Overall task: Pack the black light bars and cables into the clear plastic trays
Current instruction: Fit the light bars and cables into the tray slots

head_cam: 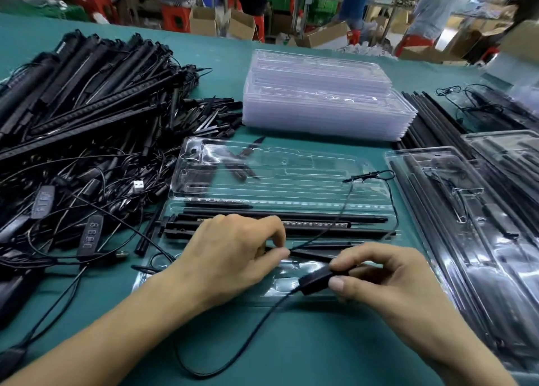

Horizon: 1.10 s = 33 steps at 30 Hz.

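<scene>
— What are the hands holding?
— The left hand [233,248] pinches a thin black cable [264,312] between thumb and forefinger, its other fingers curled in. The right hand [385,277] grips a small matte black box [316,280] on that same cable, with the thumb on its near side and the fingertips on top.

— And the tray?
— The clear tray [291,181] lies open in the middle of the green worktop [291,356], towards the front edge. It is thin, glossy plastic moulded with long grooves. Slim black light bars [364,219] lie side by side in its near half, and one shows a row of small squares along its length. Both hands are over the tray's front part, and the cable loops off it towards the front edge.

— What else is there?
— A stack of empty trays [320,102] sits towards the far edge. A tangled heap [87,108] of bars and cables fills the left side, along with flat remotes [92,234] with buttons and a silver USB plug [138,185]. Filled trays [481,239] lie along the right edge.

— Any writing?
— One bar in the heap has white lettering, too small to read.
</scene>
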{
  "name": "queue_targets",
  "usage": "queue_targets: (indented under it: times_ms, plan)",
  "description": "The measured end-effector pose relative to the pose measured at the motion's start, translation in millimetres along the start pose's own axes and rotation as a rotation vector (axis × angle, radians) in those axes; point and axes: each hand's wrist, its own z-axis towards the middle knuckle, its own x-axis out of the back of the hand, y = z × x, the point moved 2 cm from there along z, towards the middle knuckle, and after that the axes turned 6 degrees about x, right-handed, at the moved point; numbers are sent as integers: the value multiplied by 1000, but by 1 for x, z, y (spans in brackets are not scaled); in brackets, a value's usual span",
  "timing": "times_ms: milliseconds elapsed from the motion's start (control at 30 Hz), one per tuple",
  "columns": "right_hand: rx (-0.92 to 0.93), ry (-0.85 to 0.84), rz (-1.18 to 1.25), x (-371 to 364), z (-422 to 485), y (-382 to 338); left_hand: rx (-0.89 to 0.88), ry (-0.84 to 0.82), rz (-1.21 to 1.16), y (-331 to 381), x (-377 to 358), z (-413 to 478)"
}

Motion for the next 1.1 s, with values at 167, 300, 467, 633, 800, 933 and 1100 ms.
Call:
queue_targets:
  times_ms: [167,300,467,633,800,933,1100]
  plan:
    - [96,21,-153,-11,11,8,-60,-201,-41,7,-6,-1]
    - [136,37,-278,-15,9,9,-78,-172,70,8,-10,-5]
    - [70,65,-358,-11,-2,2,-220,-94,303,15,-2,-5]
    - [254,261,-757,2,-11,-9,-340,-37,386,15,3,-10]
    - [288,-104,-941,-9,6,-4,-452,-29,335,12,-1,-8]
    - [224,-204,-887,-9,13,5,-455,-38,238,5,-3,-8]
    - [196,-252,-853,-8,12,9,-360,-83,99,-1,-2,-7]
